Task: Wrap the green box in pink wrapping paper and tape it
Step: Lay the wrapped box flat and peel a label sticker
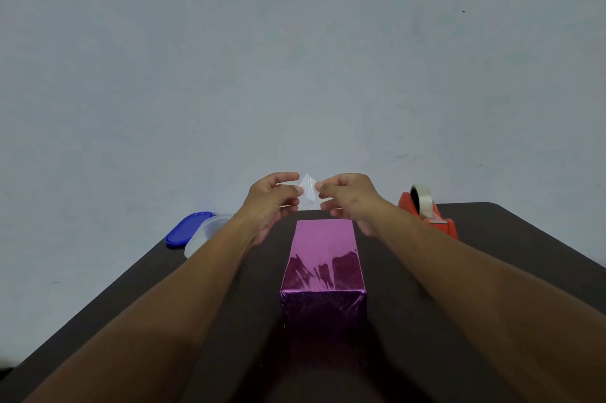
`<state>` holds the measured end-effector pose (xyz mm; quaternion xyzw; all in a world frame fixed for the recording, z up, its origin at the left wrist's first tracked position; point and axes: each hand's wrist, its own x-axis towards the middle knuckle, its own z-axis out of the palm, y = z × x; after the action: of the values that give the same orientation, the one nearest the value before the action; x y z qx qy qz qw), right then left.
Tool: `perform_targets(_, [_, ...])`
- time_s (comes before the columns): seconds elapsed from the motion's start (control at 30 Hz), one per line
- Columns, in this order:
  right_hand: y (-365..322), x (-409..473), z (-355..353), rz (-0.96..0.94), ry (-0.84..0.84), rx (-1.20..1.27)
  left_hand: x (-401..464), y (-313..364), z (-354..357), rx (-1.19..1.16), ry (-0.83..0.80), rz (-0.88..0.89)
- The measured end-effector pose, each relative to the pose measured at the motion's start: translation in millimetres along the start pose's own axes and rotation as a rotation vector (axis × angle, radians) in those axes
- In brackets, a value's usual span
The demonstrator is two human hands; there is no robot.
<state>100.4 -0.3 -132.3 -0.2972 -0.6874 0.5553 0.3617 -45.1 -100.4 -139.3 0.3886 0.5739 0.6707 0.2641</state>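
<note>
1. Centrally, both forearms reach fwd over the dark table (492,271), converging above the far end of the wrapped box (323,271).
2. Left hand (270,202): raised off the table, palm turned inward, thumb and index curled to pinch the left edge of a small clear tape piece (307,188); remaining fingers loosely curled below.
3. Right hand (347,197): mirrors the left, thumb and index pinching the tape's right edge; other fingers bent beneath. Tape is held between the two hands, in the air, w/ fingertips nearly meeting.
4. Wrapped box: lies lengthwise at table centre, between the forearms, fully covered in shiny pink paper; no green surface shows. Neither hand touches it.
5. Tape dispenser (429,212): orange, w/ clear roll, on the table's far right, just beside the right wrist.
6. Far left edge: blue lid (187,229) and a translucent container (205,233), touching each other, well apart from the box.
7. Background: plain pale wall (295,58).
</note>
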Motion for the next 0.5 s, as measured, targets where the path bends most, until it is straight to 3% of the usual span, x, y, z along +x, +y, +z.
perform_targets(0.33, [4.6, 7.4, -8.1, 0.073, 0.050, -0.135, 5.7, -8.0, -13.8, 0.144, 0.236, -0.057])
perform_targets(0.5, [7.6, 10.9, -16.9, -0.043, 0.186, -0.354, 10.8, -13.2, -29.6, 0.287, 0.352, -0.037])
